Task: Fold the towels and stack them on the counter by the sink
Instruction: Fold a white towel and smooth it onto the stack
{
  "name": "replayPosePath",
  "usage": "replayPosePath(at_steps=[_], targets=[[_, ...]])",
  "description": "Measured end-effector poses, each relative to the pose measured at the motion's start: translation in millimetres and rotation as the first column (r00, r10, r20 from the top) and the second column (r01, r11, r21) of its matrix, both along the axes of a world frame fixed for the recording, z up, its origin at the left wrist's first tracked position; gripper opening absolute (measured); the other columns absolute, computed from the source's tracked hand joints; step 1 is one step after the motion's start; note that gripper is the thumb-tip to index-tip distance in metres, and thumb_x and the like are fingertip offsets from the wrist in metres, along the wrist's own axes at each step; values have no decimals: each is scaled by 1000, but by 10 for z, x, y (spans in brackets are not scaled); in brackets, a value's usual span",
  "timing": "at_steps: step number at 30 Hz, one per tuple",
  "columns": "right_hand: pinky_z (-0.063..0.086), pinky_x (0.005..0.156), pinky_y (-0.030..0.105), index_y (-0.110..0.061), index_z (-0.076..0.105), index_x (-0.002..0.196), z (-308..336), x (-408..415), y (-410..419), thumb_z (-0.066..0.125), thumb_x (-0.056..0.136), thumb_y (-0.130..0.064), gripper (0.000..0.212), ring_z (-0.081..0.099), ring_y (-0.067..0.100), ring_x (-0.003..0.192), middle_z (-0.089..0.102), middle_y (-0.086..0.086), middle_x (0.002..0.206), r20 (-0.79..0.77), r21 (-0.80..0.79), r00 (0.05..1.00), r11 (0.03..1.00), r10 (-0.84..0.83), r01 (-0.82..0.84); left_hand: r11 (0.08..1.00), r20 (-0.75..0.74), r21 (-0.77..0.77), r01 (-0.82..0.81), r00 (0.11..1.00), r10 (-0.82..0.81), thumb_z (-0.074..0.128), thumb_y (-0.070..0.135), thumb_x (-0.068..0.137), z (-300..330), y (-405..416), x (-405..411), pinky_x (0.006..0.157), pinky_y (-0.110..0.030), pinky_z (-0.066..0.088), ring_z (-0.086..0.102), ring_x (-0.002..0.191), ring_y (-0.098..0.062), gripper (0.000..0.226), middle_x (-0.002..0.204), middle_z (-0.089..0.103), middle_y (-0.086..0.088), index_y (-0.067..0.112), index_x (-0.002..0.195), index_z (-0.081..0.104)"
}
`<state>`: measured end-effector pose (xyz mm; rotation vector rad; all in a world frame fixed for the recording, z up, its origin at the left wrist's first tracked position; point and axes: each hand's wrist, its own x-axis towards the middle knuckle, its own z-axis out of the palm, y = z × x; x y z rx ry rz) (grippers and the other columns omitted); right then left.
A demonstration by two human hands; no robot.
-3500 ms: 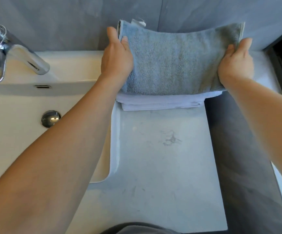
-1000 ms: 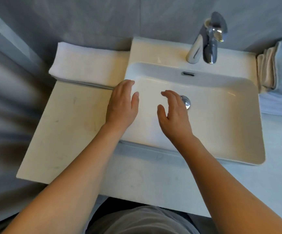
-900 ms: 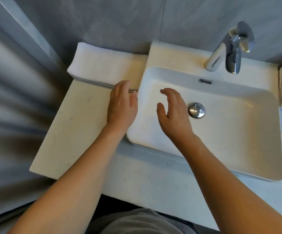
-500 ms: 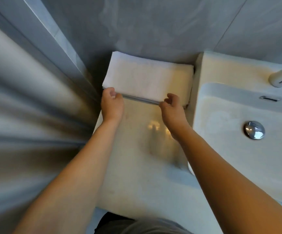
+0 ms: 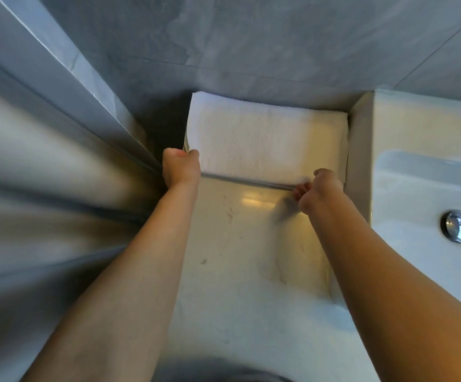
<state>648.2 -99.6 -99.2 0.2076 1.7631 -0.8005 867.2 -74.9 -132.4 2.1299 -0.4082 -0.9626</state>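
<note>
Grey tiled wall, pale counter (image 5: 240,271) beside sink (image 5: 422,188), both hands grasping white towel (image 5: 265,139) corners

No readable text, labels, brands, numbers or signs anywhere in view, upper left to lower right.

Soft, dim, cool light — a warm glare patch sits on the counter (image 5: 254,201) between the hands. Heavy streaked blur smears everything left of the left hand (image 5: 181,168). The right hand (image 5: 320,190) is slightly blurred — wide-angle bending stretches the edges.
</note>
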Motion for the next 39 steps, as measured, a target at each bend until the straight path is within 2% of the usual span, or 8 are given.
replayPosePath(at_steps=[7, 11, 15, 20, 25, 28, 33, 39], targets=[[39, 39, 14, -20, 60, 104, -159, -69, -167, 60, 89, -19, 15, 48, 13, 57, 55, -3, 82, -78, 0, 994, 997, -73, 73, 940, 366, 57, 337, 868, -334, 67, 27, 87, 110, -94, -136, 64, -22, 41, 51, 86, -15, 18, 110, 47, 0, 18, 79, 53], [50, 56, 22, -14, 61, 99, -81, -48, -180, 58, 83, -12, 16, 55, 13, 65, 60, 1, 86, -163, -44, 985, 997, -62, 55, 818, 421, -1, 575, 743, -521, 69, 24, 85, 113, -80, -358, 60, -20, 39, 51, 75, -13, 23, 96, 49, 2, 11, 83, 50], [44, 50, 23, -12, 54, 118, -15, -41, -198, 51, 80, -9, 38, 47, 14, 53, 54, 4, 75, -197, -160, 980, 986, 15, -47, 729, 463, 98, 678, 617, -636, 69, 23, 85, 38, -107, -374, 85, -29, 48, 47, 111, -20, 25, 119, 47, 1, 18, 89, 45], [48, 67, 30, -18, 55, 114, -6, -162, -252, 49, 83, -13, 32, 55, 17, 79, 55, -3, 86, -479, -177, 779, 825, 404, -537, 758, 448, 121, 642, 646, -618, 65, 13, 85, 26, -209, -434, 93, -41, 47, 41, 120, -26, 50, 124, 47, -4, 19, 126, 37], [51, 87, 36, -11, 51, 122, 49, -245, -508, 71, 71, -54, 70, 60, 21, 98, 60, 3, 110, -476, -131, 766, 826, 432, -547, 718, 449, 367, 591, 564, -694, 69, 46, 83, 27, -500, -419, 83, -41, 41, 45, 119, -32, 83, 131, 49, -9, 17, 145, 23], [44, 82, 33, -11, 38, 133, 12, -259, -607, 71, 81, -36, 66, 50, 19, 99, 50, 2, 107, -519, -87, 731, 823, 443, -561, 712, 507, 439, 548, 504, -700, 69, 41, 85, 35, -637, -446, 85, -40, 45, 47, 118, -32, 73, 136, 44, -13, 14, 141, 31], [43, 83, 36, -10, 45, 134, 86, -228, -726, 46, 87, -11, 47, 51, 26, 102, 51, 5, 108, -550, -23, 626, 740, 553, -673, 796, 499, 348, 496, 620, -605, 62, 20, 92, 127, -817, -398, 71, -35, 42, 58, 102, -29, 48, 124, 55, -12, 11, 134, 40], [41, 76, 32, -16, 49, 129, 273, -216, -531, 50, 90, -31, 41, 52, 20, 92, 53, -2, 104, -682, -91, 445, 536, 581, -839, 961, 7, -44, 274, 962, -274, 48, 17, 88, 493, -654, -209, 84, -38, 53, 59, 102, -21, 43, 117, 58, -1, 18, 131, 48]])
